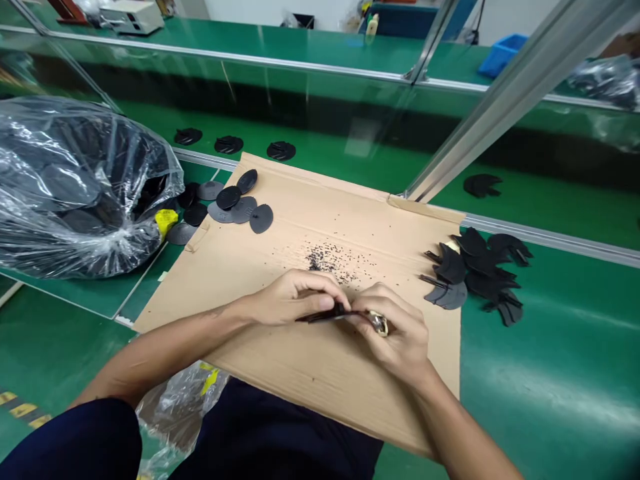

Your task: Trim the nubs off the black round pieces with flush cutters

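- The dark flat part (323,316) is held just above the cardboard sheet (300,363), toward its near edge; the left hand (300,297) pinches one end, the right hand (393,327) curls its fingers round the other and a small shiny object (379,323) — quite what, I cannot tell.
- A slip could nick the left fingertips; overbending could snap the part.
- Black crumbs (320,257) mid-sheet could scatter if brushed.
- The pile of black pieces (477,263) across the sheet's right edge could slide if bumped.
- Discs (243,210) lie by its far left corner, near a clear bag (75,187).
- Around: green worktop (560,347), metal post (477,127), bench (280,50) beyond.
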Tool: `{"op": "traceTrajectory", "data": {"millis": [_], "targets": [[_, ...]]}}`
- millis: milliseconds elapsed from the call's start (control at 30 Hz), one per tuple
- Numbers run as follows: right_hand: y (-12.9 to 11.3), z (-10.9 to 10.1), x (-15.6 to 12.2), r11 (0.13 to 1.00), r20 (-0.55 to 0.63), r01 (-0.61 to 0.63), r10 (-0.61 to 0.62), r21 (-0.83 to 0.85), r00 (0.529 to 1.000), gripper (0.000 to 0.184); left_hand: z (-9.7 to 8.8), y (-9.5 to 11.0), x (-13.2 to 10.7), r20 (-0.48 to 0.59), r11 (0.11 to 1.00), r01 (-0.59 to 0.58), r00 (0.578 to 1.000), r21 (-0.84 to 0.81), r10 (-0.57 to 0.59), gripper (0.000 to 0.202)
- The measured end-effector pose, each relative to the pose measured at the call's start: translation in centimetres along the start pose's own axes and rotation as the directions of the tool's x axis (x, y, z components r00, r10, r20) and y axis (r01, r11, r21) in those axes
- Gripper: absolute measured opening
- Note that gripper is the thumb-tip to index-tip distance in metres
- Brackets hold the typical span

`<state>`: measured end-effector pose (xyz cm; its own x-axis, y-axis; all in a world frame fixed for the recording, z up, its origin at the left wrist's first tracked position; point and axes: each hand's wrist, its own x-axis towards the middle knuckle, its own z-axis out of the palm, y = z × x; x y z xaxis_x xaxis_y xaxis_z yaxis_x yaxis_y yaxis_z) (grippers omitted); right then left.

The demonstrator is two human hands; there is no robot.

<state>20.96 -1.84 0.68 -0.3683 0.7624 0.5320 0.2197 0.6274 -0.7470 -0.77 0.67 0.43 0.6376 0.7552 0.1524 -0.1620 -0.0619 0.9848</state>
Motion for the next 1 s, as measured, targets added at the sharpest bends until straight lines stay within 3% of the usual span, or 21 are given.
{"op": "traceTrajectory", "data": {"millis": [100, 200, 300, 367, 433, 533, 600, 700, 800, 1000], "targets": [[-0.2, 0.3, 0.0, 0.994, -0.098, -0.088, 0.081, -0.062, 0.992, 0.010, 0.3, -0.6, -0.1, -0.075, 0.999, -0.006, 0.997, -0.051, 0.002, 0.052], [-0.3, 0.3, 0.0, 0.980, -0.141, -0.198, 0.193, -0.018, 0.971, 0.002, 0.2, -1.1, -0.1, -0.200, 0.998, 0.036, 0.979, -0.044, -0.044, 0.041], [-0.2, 0.0, 0.2, 0.939, -0.184, -0.332, 0.344, 0.091, 0.921, 0.012, -0.5, -1.1, 0.1, -0.232, 0.993, 0.080, 0.968, -0.082, -0.097, 0.032], [0.1, -0.2, 0.4, 0.890, -0.184, -0.394, 0.437, 0.227, 0.881, 0.021, -0.7, -0.9, 0.2, -0.150, 0.988, 0.122, 0.979, -0.096, -0.135, 0.032], [0.5, -0.2, 0.5, 0.808, -0.155, -0.411, 0.511, 0.422, 0.846, 0.030, -0.4, -0.6, 0.2, -0.001, 0.985, 0.152, 0.988, -0.085, -0.152, 0.029], [0.8, 0.4, 0.4, 0.701, -0.142, -0.378, 0.562, 0.605, 0.815, 0.035, 1.0, -0.5, -0.1, 0.224, 0.985, 0.156, 0.965, -0.067, -0.138, 0.026], [0.8, 1.1, 0.0, 0.714, -0.164, -0.368, 0.557, 0.596, 0.814, 0.037, 2.1, -0.6, -0.3, 0.302, 0.989, 0.141, 0.946, -0.052, -0.119, 0.028], [0.3, 2.0, -0.6, 0.793, -0.212, -0.345, 0.499, 0.501, 0.840, 0.033, 2.9, -0.8, -0.4, 0.333, 0.994, 0.106, 0.938, -0.018, -0.094, 0.029], [-0.3, 2.1, -0.8, 0.859, -0.225, -0.295, 0.412, 0.419, 0.883, 0.034, 2.9, -0.8, -0.4, 0.289, 0.995, 0.098, 0.953, -0.008, -0.091, 0.027], [-0.4, 1.5, -0.6, 0.890, -0.096, -0.289, 0.341, 0.352, 0.935, 0.065, 2.5, -0.5, -0.4, 0.207, 0.998, 0.065, 0.977, -0.027, -0.058, 0.024]]}}
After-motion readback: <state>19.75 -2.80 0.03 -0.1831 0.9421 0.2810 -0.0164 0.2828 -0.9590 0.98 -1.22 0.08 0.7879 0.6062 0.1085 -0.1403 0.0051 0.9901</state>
